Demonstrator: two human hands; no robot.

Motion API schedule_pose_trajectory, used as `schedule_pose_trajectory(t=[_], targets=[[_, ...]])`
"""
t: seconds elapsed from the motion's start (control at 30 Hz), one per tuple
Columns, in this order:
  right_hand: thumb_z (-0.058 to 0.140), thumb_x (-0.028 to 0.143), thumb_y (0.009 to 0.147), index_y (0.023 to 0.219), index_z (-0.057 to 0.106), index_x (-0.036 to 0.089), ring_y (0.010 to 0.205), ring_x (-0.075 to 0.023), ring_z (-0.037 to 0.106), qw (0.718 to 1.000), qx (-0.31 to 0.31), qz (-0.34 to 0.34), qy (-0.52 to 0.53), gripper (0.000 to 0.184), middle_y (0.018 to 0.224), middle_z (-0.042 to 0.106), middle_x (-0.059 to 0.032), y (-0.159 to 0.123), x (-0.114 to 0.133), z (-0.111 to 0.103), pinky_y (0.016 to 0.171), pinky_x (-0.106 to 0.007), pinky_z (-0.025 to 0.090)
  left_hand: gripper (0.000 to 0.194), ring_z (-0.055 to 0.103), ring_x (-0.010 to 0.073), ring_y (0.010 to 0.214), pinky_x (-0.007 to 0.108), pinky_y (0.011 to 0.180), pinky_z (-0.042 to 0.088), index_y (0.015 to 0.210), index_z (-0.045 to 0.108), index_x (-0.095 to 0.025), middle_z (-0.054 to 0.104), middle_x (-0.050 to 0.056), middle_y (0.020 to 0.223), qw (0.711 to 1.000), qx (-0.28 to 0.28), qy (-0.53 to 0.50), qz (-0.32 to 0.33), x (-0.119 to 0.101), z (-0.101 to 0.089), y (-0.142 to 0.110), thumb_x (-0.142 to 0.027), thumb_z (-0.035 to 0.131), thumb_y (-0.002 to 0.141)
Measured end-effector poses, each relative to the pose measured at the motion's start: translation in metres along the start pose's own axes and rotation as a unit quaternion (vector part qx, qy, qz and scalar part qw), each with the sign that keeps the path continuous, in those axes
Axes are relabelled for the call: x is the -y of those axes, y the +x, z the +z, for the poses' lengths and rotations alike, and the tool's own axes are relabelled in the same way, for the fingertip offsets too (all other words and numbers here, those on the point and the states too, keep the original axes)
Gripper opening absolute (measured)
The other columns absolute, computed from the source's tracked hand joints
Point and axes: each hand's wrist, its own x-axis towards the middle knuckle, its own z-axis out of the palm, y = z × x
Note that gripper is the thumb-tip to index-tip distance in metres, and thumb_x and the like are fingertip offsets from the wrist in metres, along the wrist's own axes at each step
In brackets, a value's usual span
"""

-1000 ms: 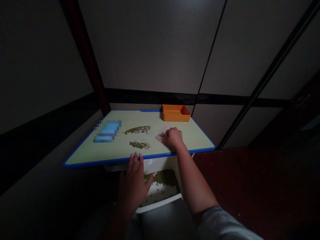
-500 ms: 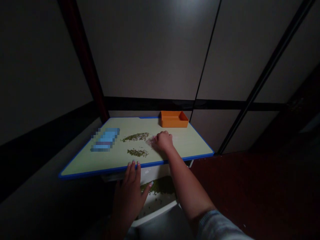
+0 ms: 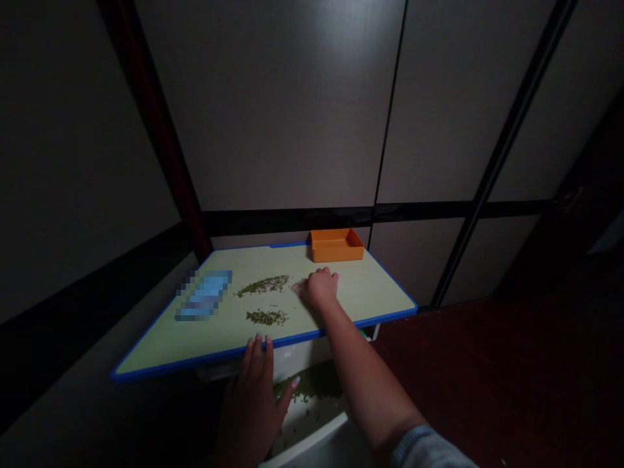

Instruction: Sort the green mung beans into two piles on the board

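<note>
My right hand [image 3: 322, 288] rests low over the pale yellow tabletop [image 3: 234, 348], its fingers curled inward. Beside its left side shows a small whitish-pink patch of something [image 3: 298, 287], too blurred to name. Whatever the fingers grip is hidden under the hand. Left of it lie two thin heaps of small green grains, a longer far heap [image 3: 266, 285] and a shorter near heap [image 3: 267, 317]. With fingers spread, my left hand [image 3: 256, 396] touches the blue front edge of the table, holding nothing.
An orange open box [image 3: 337, 251] stands at the table's back edge. A blurred-out bluish rectangle [image 3: 205, 295] lies at the left. Below the front edge, a white container [image 3: 305, 448] holds more green grains [image 3: 316, 382]. Wall panels [image 3: 283, 117] rise behind the table.
The view has tilted up, so everything sits lower in the picture. My right hand, still curled, has shifted slightly right over the tabletop. My left hand stays at the edge.
</note>
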Motion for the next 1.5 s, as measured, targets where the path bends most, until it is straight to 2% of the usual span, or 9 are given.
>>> schedule_pose_trajectory(t=[0.2,0.4,0.63,0.77,0.87,0.97,1.23,1.5], targets=[[0.048,0.038,0.086,0.098,0.071,0.013,0.109,-0.0291,0.049,0.999,-0.008,0.032,0.001,0.036,0.108,0.065,-0.0183,-0.003,-0.016,-0.007,0.093,-0.046,0.033,0.071,0.028,0.035,0.14,0.046,0.102,0.041,0.135,0.039,-0.003,0.038,0.025,0.146,1.0,-0.018,-0.011,-0.002,-0.003,0.006,0.002,-0.047,0.048,0.08],[0.041,0.038,0.09,0.101,0.07,0.013,0.111,-0.0298,0.047,0.999,-0.003,0.041,0.023,0.04,0.114,0.061,-0.0183,-0.009,-0.026,-0.01,0.089,-0.046,0.036,0.072,0.03,0.0385,0.138,0.048,0.099,0.043,0.134,0.041,-0.001,0.037,0.028,0.145,1.0,-0.006,0.0,-0.024,-0.011,0.006,0.003,-0.047,0.048,0.08],[0.041,0.037,0.093,0.099,0.07,0.019,0.114,-0.0283,0.045,0.998,0.039,-0.035,0.044,0.035,0.113,0.061,-0.0139,-0.016,-0.025,-0.014,0.089,-0.044,0.037,0.077,0.017,0.0438,0.141,0.053,0.101,0.037,0.136,0.038,0.0,0.025,0.033,0.148,0.996,-0.012,0.027,-0.081,-0.02,-0.003,0.001,-0.046,0.052,0.077],[0.044,0.038,0.092,0.098,0.07,0.021,0.113,-0.0275,0.045,0.993,0.085,-0.069,0.035,0.032,0.113,0.062,-0.0122,-0.016,-0.025,-0.017,0.087,-0.042,0.038,0.078,0.025,0.0443,0.139,0.052,0.101,0.036,0.134,0.039,0.003,0.028,0.036,0.146,0.994,0.03,0.043,-0.1,-0.022,-0.003,0.001,-0.047,0.052,0.076],[0.046,0.038,0.092,0.097,0.07,0.021,0.112,-0.0261,0.046,0.988,0.106,-0.105,0.03,0.03,0.111,0.062,-0.0113,-0.016,-0.026,-0.018,0.086,-0.039,0.038,0.078,0.025,0.0423,0.139,0.052,0.102,0.036,0.135,0.038,0.001,0.028,0.034,0.147,0.993,0.034,0.043,-0.105,-0.021,-0.001,0.001,-0.05,0.051,0.076],[0.047,0.036,0.092,0.093,0.07,0.02,0.11,-0.0248,0.047,0.984,0.111,-0.134,0.03,0.028,0.109,0.063,-0.0105,-0.018,-0.027,-0.019,0.084,-0.036,0.038,0.08,0.024,0.0403,0.14,0.05,0.103,0.036,0.137,0.036,-0.001,0.029,0.032,0.148,0.996,0.018,0.034,-0.085,-0.021,0.002,0.0,-0.052,0.051,0.076],[0.047,0.032,0.092,0.09,0.068,0.019,0.105,-0.0225,0.047,0.975,0.125,-0.183,0.03,0.025,0.104,0.062,-0.0094,-0.023,-0.025,-0.024,0.083,-0.033,0.036,0.081,0.027,0.0443,0.138,0.051,0.1,0.04,0.136,0.038,-0.002,0.028,0.034,0.147,0.998,-0.003,0.029,-0.061,-0.023,0.004,-0.003,-0.055,0.052,0.076],[0.046,0.034,0.092,0.092,0.069,0.019,0.103,-0.0232,0.046,0.976,0.104,-0.189,0.015,0.027,0.104,0.062,-0.0103,-0.025,-0.021,-0.025,0.081,-0.033,0.035,0.083,0.026,0.0455,0.138,0.051,0.1,0.04,0.138,0.034,-0.003,0.025,0.034,0.148,0.998,-0.005,0.024,-0.064,-0.027,0.003,-0.002,-0.054,0.052,0.076]])
